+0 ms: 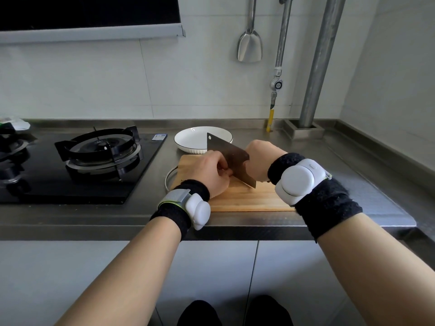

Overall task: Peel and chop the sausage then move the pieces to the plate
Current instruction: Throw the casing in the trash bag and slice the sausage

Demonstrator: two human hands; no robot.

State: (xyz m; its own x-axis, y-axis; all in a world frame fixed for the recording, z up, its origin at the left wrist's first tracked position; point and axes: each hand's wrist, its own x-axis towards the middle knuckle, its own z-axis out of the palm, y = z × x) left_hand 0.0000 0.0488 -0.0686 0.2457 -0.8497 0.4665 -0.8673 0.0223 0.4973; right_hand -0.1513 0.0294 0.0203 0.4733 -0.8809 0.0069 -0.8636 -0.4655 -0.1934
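Head view: a wooden cutting board (247,198) is lying on the steel bench (353,180), and both hands are working over it. The left hand (207,175) is curling its fingers down near the board's middle, the fingertips (223,170) bunched together right against the flat of a cleaver (229,158). The sausage is hiding under that hand, so whether the left grip is pinching it or only pressing on something cannot be told. The right hand (261,158) is wrapping its grip round the cleaver's handle, which is covered by the fist; the blade is slanting down with its lower corner touching the board just beside the left fingertips.

A white plate (188,140) is sitting just behind the board, its near side partly covered by the blade. A round metal rim (167,178) is peeking out from under the board's left edge. A black gas hob (82,161) is occupying the bench to the left. On the tiled wall, a steel spatula (249,45) is hanging beside two pipes (322,62). Both wrists are wearing black bands with white devices (297,182).
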